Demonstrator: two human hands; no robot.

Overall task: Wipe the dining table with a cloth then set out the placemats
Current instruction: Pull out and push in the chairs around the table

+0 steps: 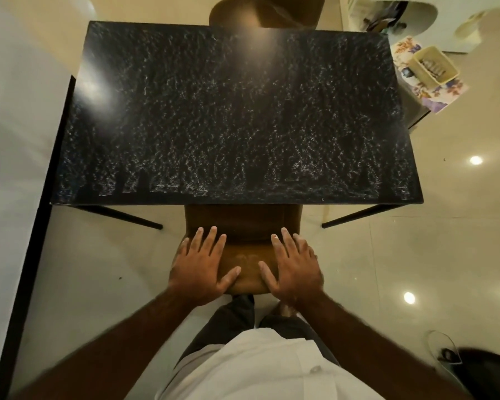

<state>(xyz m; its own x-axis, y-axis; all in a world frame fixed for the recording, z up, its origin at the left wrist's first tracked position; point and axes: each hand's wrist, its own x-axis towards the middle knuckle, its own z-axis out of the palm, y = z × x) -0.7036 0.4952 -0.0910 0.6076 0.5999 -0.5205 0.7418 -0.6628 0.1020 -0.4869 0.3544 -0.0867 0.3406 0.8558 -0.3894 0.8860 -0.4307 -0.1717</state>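
The dining table (237, 116) has a black speckled top with nothing on it, and fills the upper middle of the head view. No cloth or placemat shows on the table. My left hand (201, 262) and my right hand (293, 262) lie flat, fingers straight and spread, on the top of a brown chair back (247, 272) pushed in at the table's near edge. Both hands hold nothing.
A second brown chair (266, 10) stands at the table's far side. At the far right a floral sheet (433, 93) carries a cream basket (432, 66) on a small stand. A white wall with a dark edge runs along the left. Glossy tiled floor surrounds the table.
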